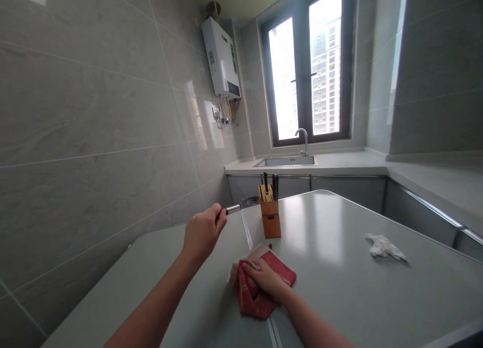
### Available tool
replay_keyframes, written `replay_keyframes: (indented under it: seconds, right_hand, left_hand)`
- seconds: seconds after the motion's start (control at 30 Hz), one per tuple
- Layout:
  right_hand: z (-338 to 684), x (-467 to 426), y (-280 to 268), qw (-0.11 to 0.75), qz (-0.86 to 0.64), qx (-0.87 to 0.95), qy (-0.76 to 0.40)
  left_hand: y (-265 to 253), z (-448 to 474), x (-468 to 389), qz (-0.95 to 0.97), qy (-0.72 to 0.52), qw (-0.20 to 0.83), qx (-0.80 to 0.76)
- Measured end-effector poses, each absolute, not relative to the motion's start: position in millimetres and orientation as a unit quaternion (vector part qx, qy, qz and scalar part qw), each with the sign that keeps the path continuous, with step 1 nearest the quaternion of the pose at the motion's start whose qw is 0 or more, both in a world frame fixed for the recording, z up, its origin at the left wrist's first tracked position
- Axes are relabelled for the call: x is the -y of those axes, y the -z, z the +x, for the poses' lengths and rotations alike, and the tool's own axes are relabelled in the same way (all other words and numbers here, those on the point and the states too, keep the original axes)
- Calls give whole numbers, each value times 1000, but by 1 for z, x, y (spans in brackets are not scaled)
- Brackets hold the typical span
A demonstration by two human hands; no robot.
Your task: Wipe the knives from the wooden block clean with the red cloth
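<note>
My left hand (pixel 202 232) is closed round the handle of a knife (pixel 249 202), held above the table with its blade pointing right. The blade's tip comes close to a wooden knife block (pixel 270 219); whether they touch I cannot tell. Several dark handles stick up from the block's slots. Lower down, my right hand (pixel 266 278) grips a red and white cloth (pixel 254 300) that lies bunched on the tabletop. Just beyond the cloth is a small red object (pixel 270 246), too small to name.
The pale folding table (pixel 320 297) has a seam down its middle. A crumpled white tissue or cloth (pixel 385 247) lies on its right side. Behind are a counter (pixel 339 160), a sink (pixel 287 161) with a faucet (pixel 304 141), and a wall-mounted water heater (pixel 222 58). Tiled wall (pixel 94 111) borders the left.
</note>
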State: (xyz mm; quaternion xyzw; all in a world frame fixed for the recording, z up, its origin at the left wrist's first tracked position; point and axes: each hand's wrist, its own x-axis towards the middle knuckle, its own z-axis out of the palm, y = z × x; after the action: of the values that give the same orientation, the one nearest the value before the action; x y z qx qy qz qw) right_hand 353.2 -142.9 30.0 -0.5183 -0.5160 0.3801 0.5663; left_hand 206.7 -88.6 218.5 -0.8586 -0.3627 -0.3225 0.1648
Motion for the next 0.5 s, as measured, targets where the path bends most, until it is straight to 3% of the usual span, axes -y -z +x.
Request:
replay_keyframes:
  seconds: [0.5]
  right_hand:
    - [355,139,-20,575,-535,480,-391]
  left_hand:
    - [-309,290,79,-905,274,182,270]
